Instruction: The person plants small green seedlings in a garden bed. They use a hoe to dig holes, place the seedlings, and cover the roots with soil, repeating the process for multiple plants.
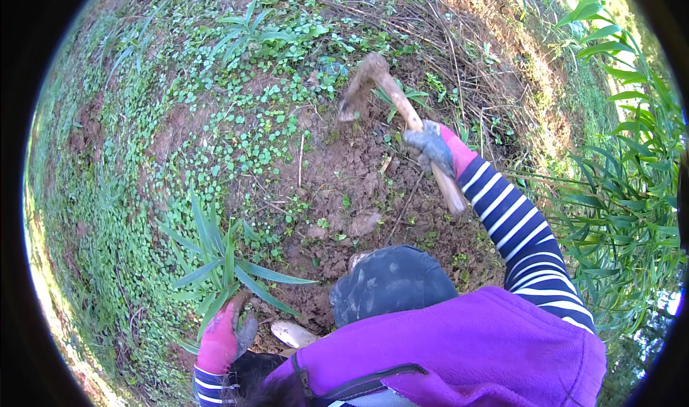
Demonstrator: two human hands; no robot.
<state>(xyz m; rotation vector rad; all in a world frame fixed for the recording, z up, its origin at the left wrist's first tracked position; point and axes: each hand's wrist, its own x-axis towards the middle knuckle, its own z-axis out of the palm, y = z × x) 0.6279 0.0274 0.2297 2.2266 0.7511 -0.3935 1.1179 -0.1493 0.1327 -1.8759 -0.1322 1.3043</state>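
Note:
In my right hand [432, 148], gloved in pink and grey, is a short hoe, fingers wrapped round its wooden handle [404, 104]. The hoe's muddy head [357, 95] is raised at the far end, its blade angled down and left over the soil. My left hand [233, 328], in a matching glove, is closed round the base of a green plant [224, 260] with long narrow leaves. Those leaves fan out beyond the hand. Bare, broken brown soil [344, 181] lies between my hands.
My dark-trousered knee [391, 281] is bent over the soil, with a pale shoe [293, 334] beside it. Low green ground cover [143, 192] spreads to the left. Dry stalks [459, 55] lie at the far right, and tall leafy plants [624, 199] stand along the right.

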